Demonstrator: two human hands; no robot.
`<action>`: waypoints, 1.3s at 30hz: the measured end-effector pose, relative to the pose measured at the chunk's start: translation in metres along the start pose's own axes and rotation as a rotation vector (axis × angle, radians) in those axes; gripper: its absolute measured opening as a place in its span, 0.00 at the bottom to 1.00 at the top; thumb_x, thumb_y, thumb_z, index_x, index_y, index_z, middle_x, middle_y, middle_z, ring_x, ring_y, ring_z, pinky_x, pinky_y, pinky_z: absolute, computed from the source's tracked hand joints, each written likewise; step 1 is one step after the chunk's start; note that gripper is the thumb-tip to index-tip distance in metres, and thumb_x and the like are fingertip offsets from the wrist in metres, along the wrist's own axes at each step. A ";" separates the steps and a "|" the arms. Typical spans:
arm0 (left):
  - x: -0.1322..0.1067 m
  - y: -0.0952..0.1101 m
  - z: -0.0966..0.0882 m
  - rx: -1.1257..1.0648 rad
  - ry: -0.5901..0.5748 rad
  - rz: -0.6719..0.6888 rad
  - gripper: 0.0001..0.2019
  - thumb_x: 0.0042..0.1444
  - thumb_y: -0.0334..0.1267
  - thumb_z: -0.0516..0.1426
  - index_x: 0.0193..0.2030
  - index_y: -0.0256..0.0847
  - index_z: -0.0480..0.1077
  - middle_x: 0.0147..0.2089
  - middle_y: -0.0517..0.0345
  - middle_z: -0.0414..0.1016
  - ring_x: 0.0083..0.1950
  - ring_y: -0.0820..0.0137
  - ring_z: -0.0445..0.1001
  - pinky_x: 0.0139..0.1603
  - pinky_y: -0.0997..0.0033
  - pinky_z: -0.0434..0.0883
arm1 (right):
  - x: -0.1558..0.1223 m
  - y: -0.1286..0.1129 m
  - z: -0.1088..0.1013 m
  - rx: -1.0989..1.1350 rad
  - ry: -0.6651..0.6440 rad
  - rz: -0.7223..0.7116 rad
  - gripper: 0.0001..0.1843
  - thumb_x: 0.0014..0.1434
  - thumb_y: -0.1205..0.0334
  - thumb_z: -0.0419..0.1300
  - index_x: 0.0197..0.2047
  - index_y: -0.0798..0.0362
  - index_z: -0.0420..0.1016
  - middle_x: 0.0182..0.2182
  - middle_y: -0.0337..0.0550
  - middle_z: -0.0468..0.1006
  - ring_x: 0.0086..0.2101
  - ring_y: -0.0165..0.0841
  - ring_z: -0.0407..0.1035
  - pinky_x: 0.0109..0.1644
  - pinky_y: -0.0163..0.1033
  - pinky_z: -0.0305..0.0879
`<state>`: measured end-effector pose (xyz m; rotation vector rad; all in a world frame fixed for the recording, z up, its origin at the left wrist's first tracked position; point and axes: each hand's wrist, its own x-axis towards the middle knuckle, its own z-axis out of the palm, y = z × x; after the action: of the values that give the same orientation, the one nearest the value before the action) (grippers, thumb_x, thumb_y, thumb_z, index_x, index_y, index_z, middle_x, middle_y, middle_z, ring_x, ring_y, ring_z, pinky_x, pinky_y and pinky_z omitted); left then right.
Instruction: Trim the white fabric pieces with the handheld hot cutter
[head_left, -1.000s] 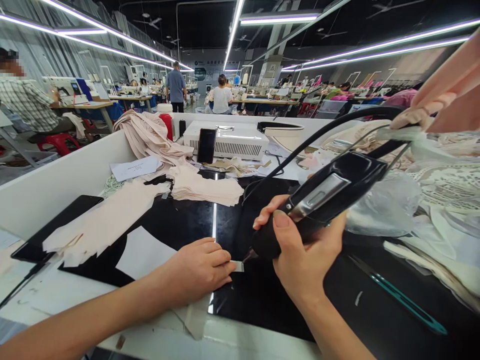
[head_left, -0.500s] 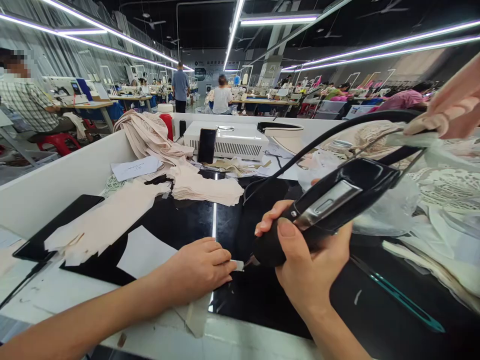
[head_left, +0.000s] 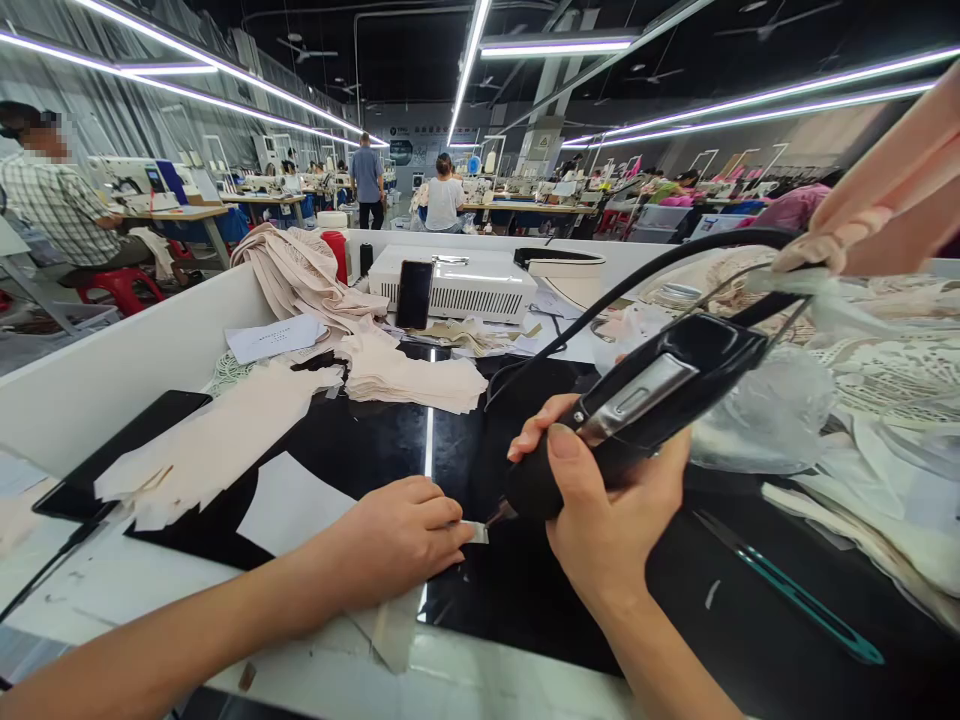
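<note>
My right hand (head_left: 619, 490) is wrapped round a black handheld cutting tool (head_left: 637, 405) with a metal clip plate on its side. The tool leans, with its thin tip (head_left: 498, 514) low and its back end up to the right. That tip meets or nearly meets the end of a narrow pale fabric strip (head_left: 477, 533). On the strip's other end press the fingers of my left hand (head_left: 412, 530), held close together and low over the black board. Most of the strip is hidden under them. A white curved sheet (head_left: 292, 505) lies beside my left wrist.
Tweezers with teal handles (head_left: 810, 605) lie right of my right arm. Stacked beige fabric pieces (head_left: 412, 375), a phone (head_left: 414, 295) and a white vented box (head_left: 457, 285) stand behind. A black cable (head_left: 570, 335) arches to pink material (head_left: 847, 225) overhead. Lace and plastic bags crowd the right.
The cutting tool and my right hand have shifted slightly left, and the tool's back end sits a little lower. My left hand stays on the strip.
</note>
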<state>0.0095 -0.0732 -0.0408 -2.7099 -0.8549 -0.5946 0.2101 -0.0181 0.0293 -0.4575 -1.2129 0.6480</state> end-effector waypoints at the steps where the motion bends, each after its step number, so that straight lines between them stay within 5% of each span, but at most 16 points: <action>1: -0.001 0.000 0.000 -0.015 0.003 -0.006 0.08 0.88 0.36 0.62 0.61 0.35 0.84 0.52 0.52 0.86 0.52 0.65 0.86 0.62 0.65 0.84 | 0.000 0.000 0.000 -0.003 -0.004 -0.002 0.23 0.69 0.50 0.85 0.49 0.42 0.75 0.35 0.30 0.87 0.24 0.31 0.80 0.28 0.37 0.82; 11: -0.008 -0.003 -0.014 -0.088 -0.097 -0.034 0.05 0.86 0.33 0.64 0.59 0.37 0.83 0.57 0.50 0.90 0.57 0.62 0.88 0.69 0.61 0.83 | -0.003 0.005 -0.005 -0.021 -0.002 0.006 0.22 0.68 0.56 0.84 0.52 0.41 0.76 0.37 0.29 0.88 0.26 0.31 0.80 0.31 0.37 0.83; 24: -0.019 0.002 -0.007 -0.111 0.042 -0.082 0.07 0.86 0.30 0.62 0.56 0.35 0.84 0.54 0.47 0.90 0.57 0.62 0.89 0.69 0.62 0.86 | 0.004 0.007 -0.011 -0.048 0.026 0.041 0.27 0.62 0.50 0.88 0.50 0.41 0.76 0.35 0.29 0.87 0.27 0.33 0.79 0.30 0.40 0.83; 39: -0.014 0.002 -0.001 -0.104 0.181 -0.050 0.13 0.88 0.30 0.57 0.54 0.32 0.85 0.50 0.50 0.89 0.50 0.65 0.87 0.66 0.66 0.85 | 0.000 0.010 0.017 0.068 0.010 0.088 0.28 0.59 0.50 0.89 0.52 0.40 0.79 0.34 0.28 0.86 0.26 0.32 0.78 0.28 0.38 0.81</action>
<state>-0.0001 -0.0818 -0.0468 -2.6793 -0.8692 -0.9028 0.1919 -0.0114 0.0280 -0.4582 -1.1624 0.7590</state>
